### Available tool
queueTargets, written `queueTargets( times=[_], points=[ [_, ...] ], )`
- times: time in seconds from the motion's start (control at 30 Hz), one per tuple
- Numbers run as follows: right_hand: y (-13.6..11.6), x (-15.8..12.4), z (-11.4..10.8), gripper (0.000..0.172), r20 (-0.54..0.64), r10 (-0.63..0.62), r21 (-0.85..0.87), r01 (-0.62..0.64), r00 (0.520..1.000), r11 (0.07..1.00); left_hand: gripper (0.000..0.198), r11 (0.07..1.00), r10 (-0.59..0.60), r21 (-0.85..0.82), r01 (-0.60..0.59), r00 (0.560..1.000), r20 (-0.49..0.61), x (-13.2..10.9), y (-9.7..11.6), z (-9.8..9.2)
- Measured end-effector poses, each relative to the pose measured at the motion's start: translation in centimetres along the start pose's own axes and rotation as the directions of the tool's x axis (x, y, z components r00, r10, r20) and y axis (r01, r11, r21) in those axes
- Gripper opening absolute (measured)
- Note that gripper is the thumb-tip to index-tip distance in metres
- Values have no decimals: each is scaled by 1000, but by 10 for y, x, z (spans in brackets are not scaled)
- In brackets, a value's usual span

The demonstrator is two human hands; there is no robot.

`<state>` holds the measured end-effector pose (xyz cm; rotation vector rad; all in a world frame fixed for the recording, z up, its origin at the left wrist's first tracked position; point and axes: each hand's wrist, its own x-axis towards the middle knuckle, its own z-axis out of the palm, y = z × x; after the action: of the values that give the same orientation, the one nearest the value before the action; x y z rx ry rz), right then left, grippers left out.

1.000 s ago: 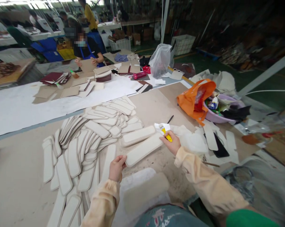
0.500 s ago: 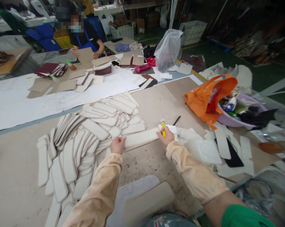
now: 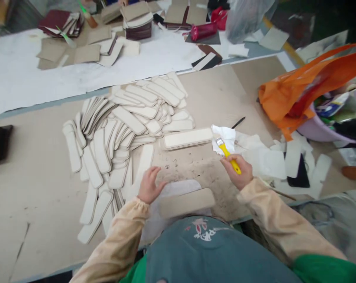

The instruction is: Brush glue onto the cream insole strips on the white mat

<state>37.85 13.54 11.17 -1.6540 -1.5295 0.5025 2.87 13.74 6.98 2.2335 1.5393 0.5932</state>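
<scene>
In my right hand [image 3: 240,171] is a yellow-handled brush [image 3: 230,156], its bristle end lying over a crumpled white sheet [image 3: 229,137]. My left hand [image 3: 150,185] is open, thumb and fingers apart, just above the worktable and touching no strip that I can make out. Beyond it lies a short, neat stack of cream rounded strips [image 3: 188,138]. To the left spreads a large loose heap of the same strips [image 3: 102,143]. Close to my apron rests a wider beige rounded piece [image 3: 188,202] on a pale sheet.
An orange bag [image 3: 279,98] and a lilac basin [image 3: 322,127] full of items stand at the right. White scraps and a black piece [image 3: 300,175] lie nearby. A dark thin tool [image 3: 239,122] is behind the sheet. Boards and a red cylinder [image 3: 203,31] occupy the far table.
The view has tipped downward. My left hand has let go of the strip stack and drawn back toward me. My right hand has moved off the stack's end, still holding the brush.
</scene>
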Motion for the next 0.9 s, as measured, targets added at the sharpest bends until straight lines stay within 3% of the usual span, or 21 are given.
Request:
queueTargets(
  times=[0.13, 0.2, 0.3, 0.4, 0.5, 0.63, 0.73, 0.9],
  points=[
    [-11, -77, -10, 22, 256, 187, 193, -240, 949, 952, 85, 999, 6, 34, -15, 967, 253, -95, 12, 16],
    [-13, -106, -8, 30, 354, 294, 242, -390, 888, 888, 95, 998, 6, 65, -26, 957, 289, -121, 14, 29],
    [-14, -133, -10, 34, 393, 396, 275, -517, 830, 811, 100, 994, 25, 93, -54, 956, 293, -135, 11, 45],
    [-7, -144, -30, 35, 276, 441, 275, -510, 854, 815, 93, 991, 60, 102, -93, 956, 288, -134, 0, 57],
    [7, -150, -70, 34, 17, 469, 192, -464, 883, 865, 86, 987, 110, 84, -139, 952, 286, -129, -12, 65],
    [28, -162, -120, 35, -260, 470, 29, -480, 843, 877, 84, 981, 145, 82, -175, 948, 284, -128, -18, 65],
    [41, -164, -137, 37, -306, 462, -36, -495, 832, 868, 87, 981, 142, 91, -170, 956, 256, -130, -19, 62],
    [54, -152, -135, 39, -241, 385, -152, -427, 891, 892, 85, 978, 141, 123, -169, 967, 211, -135, -22, 60]
  ],
)
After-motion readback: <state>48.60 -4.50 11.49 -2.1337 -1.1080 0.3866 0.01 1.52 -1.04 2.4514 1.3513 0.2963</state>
